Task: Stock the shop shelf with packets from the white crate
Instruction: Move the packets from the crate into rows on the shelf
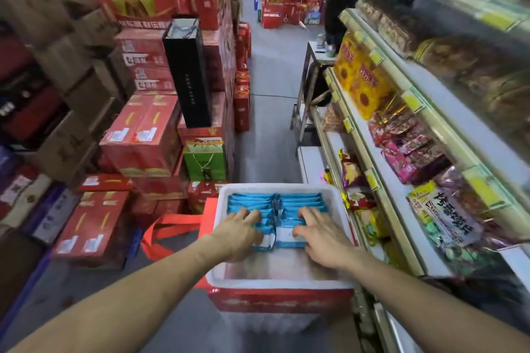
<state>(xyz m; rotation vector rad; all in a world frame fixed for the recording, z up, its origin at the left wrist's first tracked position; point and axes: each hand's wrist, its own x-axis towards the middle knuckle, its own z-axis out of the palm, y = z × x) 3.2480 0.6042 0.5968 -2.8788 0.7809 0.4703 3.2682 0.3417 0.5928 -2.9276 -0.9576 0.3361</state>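
The white crate (220,205) sits in the lower centre of the frame on top of a red box (275,299), just beside the shop shelf (357,123) that runs up the right side. Two rows of blue packets (298,200) stand on edge in its far half, and the near half shows bare floor.

Both hands are down in the crate. The left hand (238,233) has its grip half closed over the near end of the left row, fingers bent across the packet tops and thumb tucked toward the nearest packet. The right hand (322,239) holds the right row the same way, fingers spread over the tops and thumb pressed on the white face of the nearest packet.

The fingertips sink among the packets, so how many each grip takes cannot be told, and the print on the packets is too small to read. The upper right of the shelf is smeared by blur, and the right forearm cuts off its lowest tier. Red cartons (143,135) fill the left of the frame, and a red strapped bag (172,226) lies left of the crate.
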